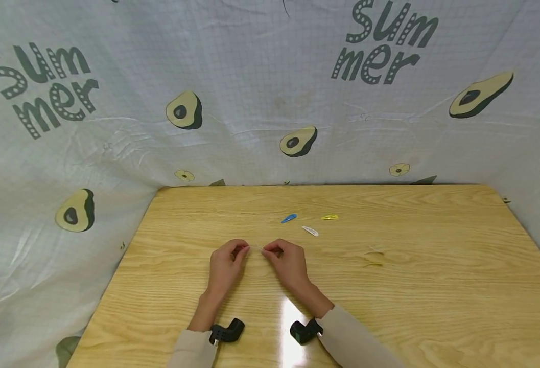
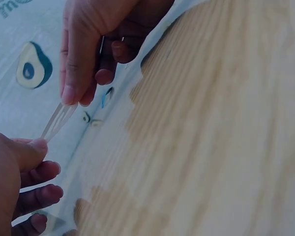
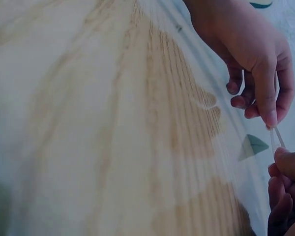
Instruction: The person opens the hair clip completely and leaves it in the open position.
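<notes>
Head view: clear clip (image 1: pixel 256 248) between hands.

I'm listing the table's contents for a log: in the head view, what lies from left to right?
Left hand → clear clip pinched between both hands → right hand → blue clip → white clip → yellow clip.

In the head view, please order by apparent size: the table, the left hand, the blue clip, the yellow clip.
1. Table, by far the largest.
2. Left hand, pinching a clear clip together with the right hand.
3. Blue clip and yellow clip: they look alike in size, so I cannot rank them.
</notes>
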### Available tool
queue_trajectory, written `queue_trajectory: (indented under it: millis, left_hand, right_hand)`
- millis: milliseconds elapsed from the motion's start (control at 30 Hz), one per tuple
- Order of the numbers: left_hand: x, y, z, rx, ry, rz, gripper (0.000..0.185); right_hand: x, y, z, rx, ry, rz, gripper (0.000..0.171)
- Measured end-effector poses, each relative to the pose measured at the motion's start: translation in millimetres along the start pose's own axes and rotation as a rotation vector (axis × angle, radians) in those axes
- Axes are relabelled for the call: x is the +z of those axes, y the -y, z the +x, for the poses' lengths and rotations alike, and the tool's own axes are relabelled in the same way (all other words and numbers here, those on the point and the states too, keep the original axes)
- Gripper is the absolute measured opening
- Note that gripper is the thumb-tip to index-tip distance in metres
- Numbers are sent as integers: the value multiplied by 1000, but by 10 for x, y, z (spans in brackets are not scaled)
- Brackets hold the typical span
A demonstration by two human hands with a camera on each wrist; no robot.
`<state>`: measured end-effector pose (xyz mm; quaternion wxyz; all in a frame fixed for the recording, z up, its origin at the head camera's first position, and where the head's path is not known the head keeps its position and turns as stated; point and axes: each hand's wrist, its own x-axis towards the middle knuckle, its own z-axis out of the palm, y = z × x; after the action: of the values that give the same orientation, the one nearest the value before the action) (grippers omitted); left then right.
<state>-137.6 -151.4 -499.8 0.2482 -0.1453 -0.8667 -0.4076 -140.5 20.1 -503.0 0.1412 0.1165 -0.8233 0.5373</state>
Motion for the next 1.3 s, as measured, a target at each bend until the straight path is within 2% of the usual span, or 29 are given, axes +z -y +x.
queue_trajectory:
  millis: [267,500,733,1033,1300]
  left_hand:
    - [-57,102,-2,-15,-9,31,6]
    - [-55,188,-58,-9,-27,92,7]
    - [-44,197,-55,28,-31,111,7]
    - [-38,193,-46,-28,-3,129,6]
    - [-33,183,-40,-60,-1,135,6]
  right_hand:
    - [125,-6,33,34,25,-18,6]
    - [190,30,19,93,18,-120,7]
    - [217,41,18,72,-26,-223,7]
    - [229,41,19,80,-30,-257,7]
    - [237,28,9,50,-39,-291,7]
